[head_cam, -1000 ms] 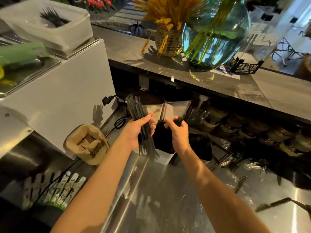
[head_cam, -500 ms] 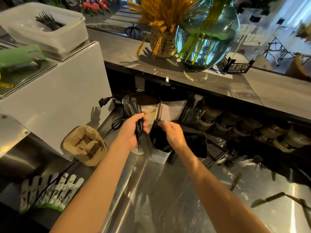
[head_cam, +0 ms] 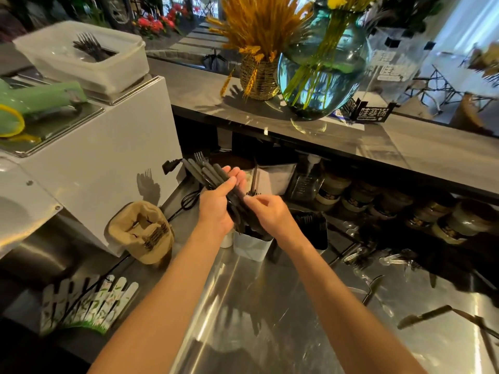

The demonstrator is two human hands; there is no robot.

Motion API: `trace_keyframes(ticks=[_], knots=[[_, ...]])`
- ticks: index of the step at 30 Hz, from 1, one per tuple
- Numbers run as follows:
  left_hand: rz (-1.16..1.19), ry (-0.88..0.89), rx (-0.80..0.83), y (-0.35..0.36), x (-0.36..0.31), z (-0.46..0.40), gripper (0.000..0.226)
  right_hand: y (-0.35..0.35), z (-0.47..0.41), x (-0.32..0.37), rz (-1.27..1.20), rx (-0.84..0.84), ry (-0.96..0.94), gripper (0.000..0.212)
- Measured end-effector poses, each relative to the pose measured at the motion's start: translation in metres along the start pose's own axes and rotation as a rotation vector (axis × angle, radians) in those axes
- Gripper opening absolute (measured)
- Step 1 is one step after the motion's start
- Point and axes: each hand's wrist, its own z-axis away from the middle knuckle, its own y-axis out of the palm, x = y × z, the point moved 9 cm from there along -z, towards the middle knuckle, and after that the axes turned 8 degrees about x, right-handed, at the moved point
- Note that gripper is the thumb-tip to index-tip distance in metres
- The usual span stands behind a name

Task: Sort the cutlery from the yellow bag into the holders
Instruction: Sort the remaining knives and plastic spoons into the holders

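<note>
Right hand (head_cam: 271, 213) left white holder (head_cam: 252, 242), now pinches one piece from cutlery bundle (head_cam: 216, 175) gripped by left hand (head_cam: 217, 206). Yellow bag (head_cam: 143, 230) still holds forks; sorting partway.

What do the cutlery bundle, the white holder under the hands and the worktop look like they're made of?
Cutlery bundle in the left hand: dark and matte, probably coated metal or plastic; the look leaves it open.
White holder: smooth opaque white, maybe plastic or glazed ceramic.
Worktop: likely stainless steel, brushed sheen with streaky reflections of the arms.
</note>
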Motion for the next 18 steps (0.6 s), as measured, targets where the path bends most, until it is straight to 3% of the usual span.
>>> trace_keyframes(ticks=[3,6,10,15,18], knots=[[0.021,0.021,-0.047,0.002,0.003,0.007,0.027,0.004,0.010,0.004,0.078,0.046,-0.013,0.039],[0.013,-0.034,-0.027,0.008,0.009,0.015,0.016,0.003,0.020,0.002,-0.013,0.112,0.023,0.033],[-0.067,-0.115,0.046,0.014,0.016,0.023,0.024,-0.002,0.035,-0.003,-0.064,0.165,0.070,0.033],[-0.164,-0.118,0.013,0.013,0.020,0.025,0.019,-0.005,0.049,-0.007,-0.358,0.236,0.114,0.020],[-0.179,-0.138,0.005,0.019,0.026,0.029,0.021,-0.009,0.054,-0.014,-0.494,0.224,0.163,0.023]])
